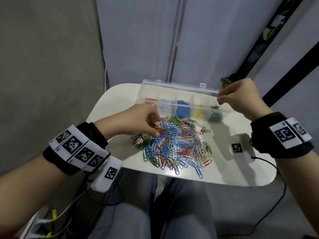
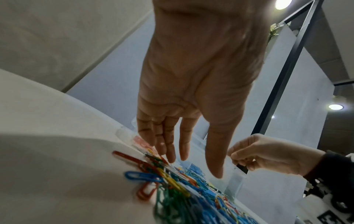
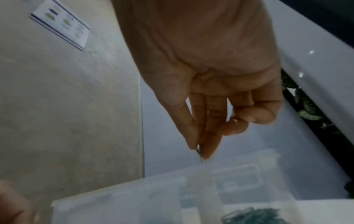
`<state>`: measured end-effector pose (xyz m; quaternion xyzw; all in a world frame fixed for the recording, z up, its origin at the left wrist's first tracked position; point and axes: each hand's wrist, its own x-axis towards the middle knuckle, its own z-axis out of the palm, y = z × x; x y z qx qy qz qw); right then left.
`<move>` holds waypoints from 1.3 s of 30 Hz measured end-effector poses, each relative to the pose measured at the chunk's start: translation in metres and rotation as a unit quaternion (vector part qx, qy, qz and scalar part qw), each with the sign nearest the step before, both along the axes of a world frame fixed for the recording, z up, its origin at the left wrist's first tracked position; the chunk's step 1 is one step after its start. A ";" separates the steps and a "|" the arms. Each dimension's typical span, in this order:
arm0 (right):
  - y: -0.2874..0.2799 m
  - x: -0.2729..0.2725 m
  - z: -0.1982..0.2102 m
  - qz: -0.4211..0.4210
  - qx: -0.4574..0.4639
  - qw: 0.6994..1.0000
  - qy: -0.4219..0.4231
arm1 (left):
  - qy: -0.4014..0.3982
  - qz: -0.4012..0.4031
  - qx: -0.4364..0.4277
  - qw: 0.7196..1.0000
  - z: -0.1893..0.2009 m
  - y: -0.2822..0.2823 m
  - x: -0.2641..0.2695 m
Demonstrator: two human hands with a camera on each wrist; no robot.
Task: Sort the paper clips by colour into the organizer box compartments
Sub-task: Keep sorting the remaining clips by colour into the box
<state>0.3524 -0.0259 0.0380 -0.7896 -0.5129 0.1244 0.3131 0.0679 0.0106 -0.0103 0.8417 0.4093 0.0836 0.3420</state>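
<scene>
L hand (image 1: 138,120) fingers straight, touching loose multicolour wire paper clips (image 1: 174,145) on white tabletop (image 1: 110,99); R hand (image 1: 241,99) pinches 1 dark clip (image 3: 200,150) over clear plastic organizer box (image 1: 172,88), green compartment

The head view looks steeply down from above onto the white table (image 1: 110,94), taking in both forearms, the lap and the wall beyond. The left wrist view sits low, close beneath the left hand (image 2: 193,84), facing along its fingers toward the pile of paper clips (image 2: 172,186) and up to the ceiling lights. The right wrist view looks along the right hand (image 3: 214,72), down onto the clear organizer box (image 3: 134,201); it is blurred. All three views share the box.
</scene>
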 end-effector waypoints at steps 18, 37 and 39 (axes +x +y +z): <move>-0.029 -0.029 -0.029 0.045 -0.002 0.999 0.023 | 0.072 -0.021 0.108 0.991 -0.005 0.012 -0.014; -0.034 -0.009 -0.022 0.019 0.010 1.000 0.017 | 0.080 -0.149 0.168 0.971 -0.010 0.015 0.053; -0.034 -0.009 -0.022 0.024 0.009 1.000 0.013 | 0.073 -0.145 0.154 0.975 -0.010 0.016 0.054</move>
